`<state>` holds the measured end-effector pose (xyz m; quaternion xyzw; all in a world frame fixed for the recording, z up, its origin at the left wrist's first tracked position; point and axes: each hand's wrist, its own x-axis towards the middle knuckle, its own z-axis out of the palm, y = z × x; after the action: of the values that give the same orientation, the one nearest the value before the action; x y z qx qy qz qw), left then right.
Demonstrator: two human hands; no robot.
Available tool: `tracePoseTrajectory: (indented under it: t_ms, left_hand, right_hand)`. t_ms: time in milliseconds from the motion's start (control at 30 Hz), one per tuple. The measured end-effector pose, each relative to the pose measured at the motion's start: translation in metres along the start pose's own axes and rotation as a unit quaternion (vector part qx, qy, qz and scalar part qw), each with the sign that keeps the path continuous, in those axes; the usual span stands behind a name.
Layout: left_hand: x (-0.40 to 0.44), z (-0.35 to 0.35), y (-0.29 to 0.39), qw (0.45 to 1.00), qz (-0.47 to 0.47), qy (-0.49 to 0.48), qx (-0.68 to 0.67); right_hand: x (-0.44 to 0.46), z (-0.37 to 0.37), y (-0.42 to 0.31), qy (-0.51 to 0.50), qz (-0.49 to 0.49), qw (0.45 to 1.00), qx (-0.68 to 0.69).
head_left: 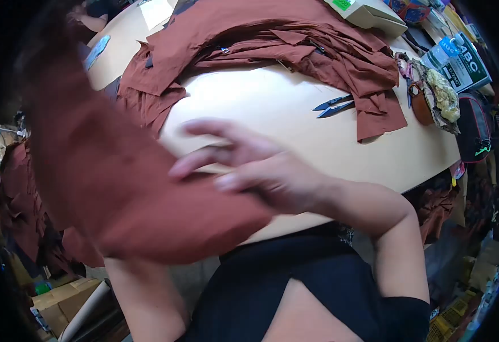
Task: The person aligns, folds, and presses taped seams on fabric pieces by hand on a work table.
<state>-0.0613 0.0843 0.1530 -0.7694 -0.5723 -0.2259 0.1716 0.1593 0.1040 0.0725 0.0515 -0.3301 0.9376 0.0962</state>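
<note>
A large piece of rust-brown fabric is raised in front of me on the left, blurred by motion. My left forearm goes up beneath it, and the cloth hides my left hand. Over the fabric's right edge is my right hand, its fingers apart and smeared a little. The fingertips overlap the cloth in view; whether they touch it I cannot tell. More rust-brown cloth, with small metal zipper pulls, is heaped across the far side of the table. Dark thread snips rest on the table beside that heap.
The pale table curves around in front of me. At its right stand a brown cup, crumpled yellowish material and a box marked ABC. A cardboard box sits low at left. Another person's arm shows at far left.
</note>
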Motion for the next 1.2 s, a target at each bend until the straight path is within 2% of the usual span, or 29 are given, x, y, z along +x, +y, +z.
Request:
tracePoseTrajectory:
  t_ms: [33, 67, 133, 200, 300, 333, 400, 433, 467, 533, 567, 633, 667, 733, 933, 967, 1100, 1200]
  left_hand:
    - [0.014, 0.026, 0.0, 0.998, 0.041, -0.031, 0.024]
    - [0.025, 0.056, -0.003, 0.995, 0.06, -0.068, 0.042]
    - [0.026, 0.109, -0.004, 0.987, 0.077, -0.125, 0.062]
    - [0.008, 0.134, 0.005, 0.998, 0.057, 0.018, -0.033]
    - [-0.016, 0.126, 0.023, 0.995, -0.026, 0.057, -0.071]
    - [-0.026, 0.119, 0.033, 0.994, -0.047, 0.072, -0.073]
    - [-0.046, 0.101, 0.07, 0.994, -0.09, 0.005, -0.064]
    - [-0.057, 0.097, 0.085, 0.993, -0.099, -0.059, -0.037]
    - [-0.067, 0.094, 0.094, 0.986, -0.1, -0.13, 0.008]
    - [-0.084, 0.097, 0.094, 0.97, -0.158, -0.18, 0.035]
    - [-0.094, 0.102, 0.086, 0.967, -0.19, -0.165, 0.04]
    - [-0.113, 0.107, 0.063, 0.958, -0.25, -0.138, 0.011]
    - [-0.121, 0.107, 0.055, 0.963, -0.249, -0.104, 0.004]
    - [-0.13, 0.11, 0.045, 0.966, -0.251, -0.055, -0.016]
    - [-0.127, 0.116, 0.037, 0.969, -0.246, -0.003, -0.027]
    - [-0.125, 0.114, 0.038, 0.963, -0.265, -0.007, -0.053]
    - [-0.129, 0.115, 0.036, 0.965, -0.262, -0.01, -0.032]
    - [-0.128, 0.115, 0.035, 0.962, -0.269, -0.015, -0.04]
  right_hand:
    - [-0.02, -0.014, -0.006, 0.053, 0.027, 0.998, 0.016]
    - [-0.037, -0.021, -0.009, 0.133, 0.044, 0.989, -0.037]
    - [-0.07, -0.034, -0.017, 0.28, 0.103, 0.92, -0.255]
    - [-0.097, -0.046, -0.02, 0.339, -0.001, 0.795, -0.503]
    - [-0.112, -0.046, -0.033, 0.312, -0.105, 0.652, -0.683]
    - [-0.106, -0.046, -0.031, 0.269, -0.13, 0.616, -0.729]
    - [-0.08, -0.043, -0.023, 0.178, -0.181, 0.529, -0.809]
    - [-0.07, -0.042, -0.019, 0.207, -0.15, 0.448, -0.857]
    - [-0.067, -0.048, -0.019, 0.203, -0.131, 0.421, -0.874]
    - [-0.057, -0.065, -0.022, 0.192, -0.092, 0.367, -0.906]
    - [-0.057, -0.067, -0.027, 0.163, -0.049, 0.381, -0.909]
    - [-0.059, -0.087, -0.028, 0.17, -0.035, 0.433, -0.884]
    - [-0.061, -0.092, -0.027, 0.174, -0.027, 0.459, -0.871]
    - [-0.061, -0.094, -0.029, 0.151, -0.047, 0.451, -0.878]
    - [-0.064, -0.101, -0.042, 0.063, -0.051, 0.439, -0.895]
    - [-0.065, -0.101, -0.041, 0.05, -0.039, 0.434, -0.899]
    - [-0.07, -0.107, -0.027, 0.012, -0.098, 0.374, -0.922]
    - [-0.073, -0.111, -0.017, -0.033, -0.177, 0.286, -0.941]
